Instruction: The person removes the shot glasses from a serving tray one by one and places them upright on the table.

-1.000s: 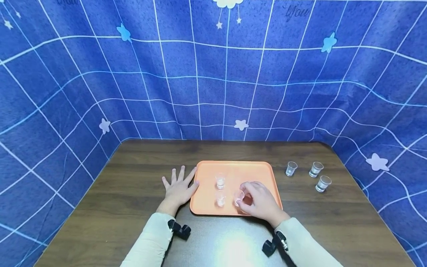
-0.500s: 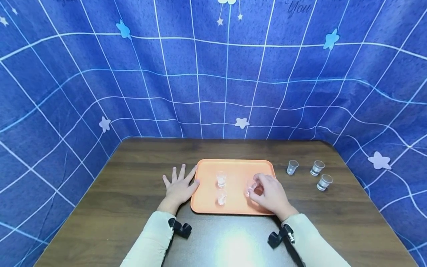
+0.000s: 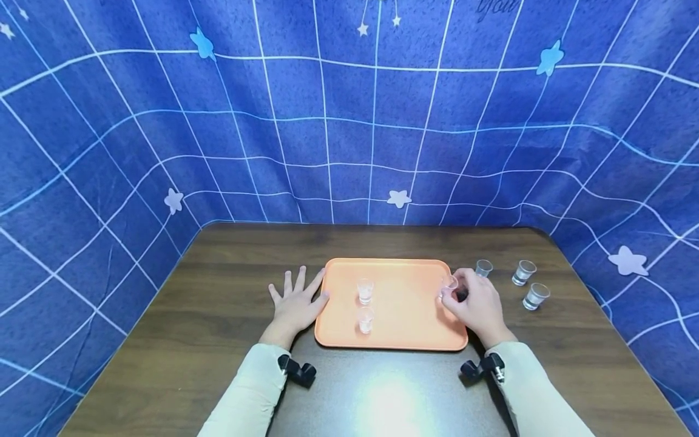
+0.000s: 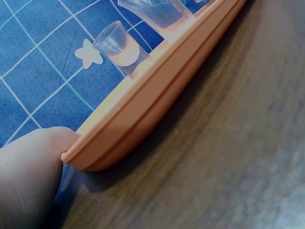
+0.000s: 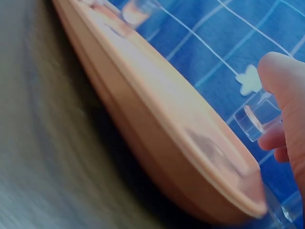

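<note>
My right hand [image 3: 482, 304] pinches a small clear shot glass [image 5: 256, 117] between thumb and fingers. In the right wrist view this glass hangs above the level of the orange tray [image 3: 406, 306], near its right end. Two more shot glasses stand on the tray left of its middle, a rear glass [image 3: 365, 292] and a front glass [image 3: 365, 321]. My left hand [image 3: 295, 314] lies flat with its fingers spread on the table, at the tray's left edge. Its thumb touches the tray's rim [image 4: 71, 153] in the left wrist view.
On the table [image 3: 240, 285] right of the tray stand three shot glasses: one glass [image 3: 483, 267] partly behind my right hand, a second glass [image 3: 524, 273] farther right, and a third glass [image 3: 536, 297] nearer me. A blue curtain [image 3: 349, 139] hangs beyond the table.
My right hand has carried the pinched shot glass rightward from near the tray's middle to its right edge. The left hand and the two glasses on the tray stay in place.
</note>
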Demonstrator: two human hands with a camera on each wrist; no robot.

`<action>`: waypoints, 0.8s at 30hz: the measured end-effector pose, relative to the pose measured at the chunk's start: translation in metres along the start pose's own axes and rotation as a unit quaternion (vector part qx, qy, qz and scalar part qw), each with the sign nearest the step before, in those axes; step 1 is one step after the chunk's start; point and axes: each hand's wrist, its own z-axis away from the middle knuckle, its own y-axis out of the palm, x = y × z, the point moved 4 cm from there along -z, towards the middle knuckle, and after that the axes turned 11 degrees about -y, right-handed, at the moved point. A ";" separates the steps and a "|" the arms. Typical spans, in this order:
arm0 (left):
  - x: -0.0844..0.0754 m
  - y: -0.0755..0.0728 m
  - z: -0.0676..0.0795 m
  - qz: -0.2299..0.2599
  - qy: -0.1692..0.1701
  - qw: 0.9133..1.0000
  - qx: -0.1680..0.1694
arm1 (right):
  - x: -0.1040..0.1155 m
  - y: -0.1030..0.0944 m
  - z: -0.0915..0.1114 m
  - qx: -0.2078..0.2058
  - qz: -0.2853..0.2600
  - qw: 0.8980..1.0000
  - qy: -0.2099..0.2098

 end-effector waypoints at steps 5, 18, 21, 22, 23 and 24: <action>-0.001 -0.001 0.001 0.002 0.000 1.000 0.000 | -0.015 -0.011 0.004 -0.020 0.021 0.999 0.022; -0.002 0.000 -0.001 -0.002 -0.002 1.000 -0.002 | -0.039 -0.029 0.017 -0.003 0.055 0.993 0.106; -0.002 0.001 -0.001 0.000 -0.002 1.000 -0.001 | -0.041 -0.033 0.020 0.003 0.073 0.991 0.114; -0.001 0.002 -0.002 0.000 -0.002 1.000 -0.001 | -0.042 -0.034 0.021 0.006 0.079 0.990 0.117; 0.000 0.003 -0.002 0.000 -0.002 1.000 0.000 | -0.042 -0.035 0.022 0.010 0.085 0.989 0.120; 0.000 0.004 -0.003 0.000 -0.002 1.000 0.001 | -0.043 -0.035 0.023 0.014 0.091 0.988 0.124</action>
